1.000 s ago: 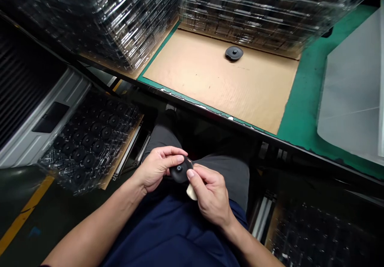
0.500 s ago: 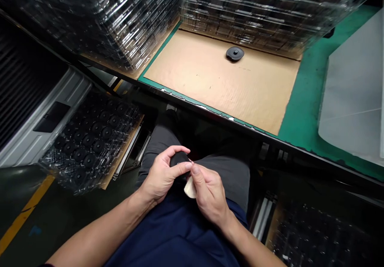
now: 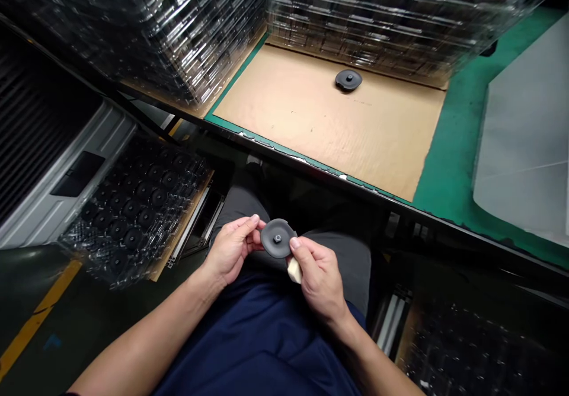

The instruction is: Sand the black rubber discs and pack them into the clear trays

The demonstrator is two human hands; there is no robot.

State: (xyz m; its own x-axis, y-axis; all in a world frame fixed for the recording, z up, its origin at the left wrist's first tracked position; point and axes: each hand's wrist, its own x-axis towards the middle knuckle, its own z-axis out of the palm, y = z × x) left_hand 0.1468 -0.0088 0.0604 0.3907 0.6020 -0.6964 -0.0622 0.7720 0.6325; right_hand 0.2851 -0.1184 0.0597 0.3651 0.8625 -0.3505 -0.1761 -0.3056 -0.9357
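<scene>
A dark round disc [image 3: 278, 239] with a small raised hub at its centre faces up above my lap. My left hand [image 3: 233, 248] pinches its left edge between thumb and fingers. On the right edge, the thumb of my right hand [image 3: 317, 271] presses on the disc. A small cream-coloured piece [image 3: 294, 270] sticks out from under my right fingers, just below the disc's rim. A similar dark part [image 3: 348, 80] lies on the brown cardboard sheet [image 3: 320, 123] on the table.
Tall stacks of clear plastic trays [image 3: 377, 16] stand at the back and left of the green table [image 3: 448, 176]. A tray of dark discs [image 3: 133, 206] sits low on the left, another tray [image 3: 471, 348] low on the right. A grey panel [image 3: 528, 135] lies at the right.
The dark disc has been turned so its hub face shows. My left hand has shifted to its left edge, and my right hand has moved slightly right with the cream piece.
</scene>
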